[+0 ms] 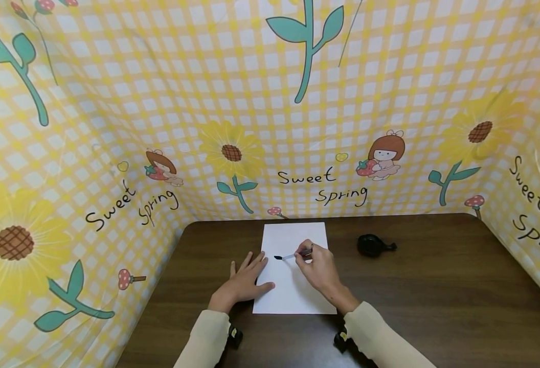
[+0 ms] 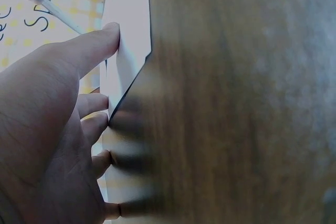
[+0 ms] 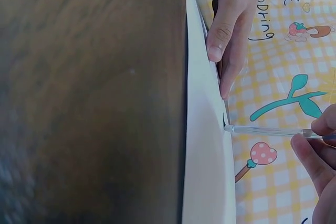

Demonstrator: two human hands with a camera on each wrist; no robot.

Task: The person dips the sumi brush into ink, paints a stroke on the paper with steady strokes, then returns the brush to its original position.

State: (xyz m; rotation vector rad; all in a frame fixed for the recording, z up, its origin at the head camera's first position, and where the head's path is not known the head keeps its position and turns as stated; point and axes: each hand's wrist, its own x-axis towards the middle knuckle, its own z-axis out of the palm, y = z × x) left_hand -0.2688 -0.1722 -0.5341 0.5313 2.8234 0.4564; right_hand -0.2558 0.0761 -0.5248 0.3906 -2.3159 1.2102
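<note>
Above the paper (image 1: 293,301), the right hand (image 1: 320,268) pinches a pen or brush (image 1: 289,256); at the paper's left edge, the left hand (image 1: 242,286), fingers spread, should press steadily.

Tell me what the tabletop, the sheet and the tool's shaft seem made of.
Tabletop: wood or wood-look laminate, low sheen; brown grain streaks. Sheet: likely paper, matte; white, thin-edged. Tool's shaft: clear plastic or possibly glass, glossy; see-through with bright streaks.
</note>
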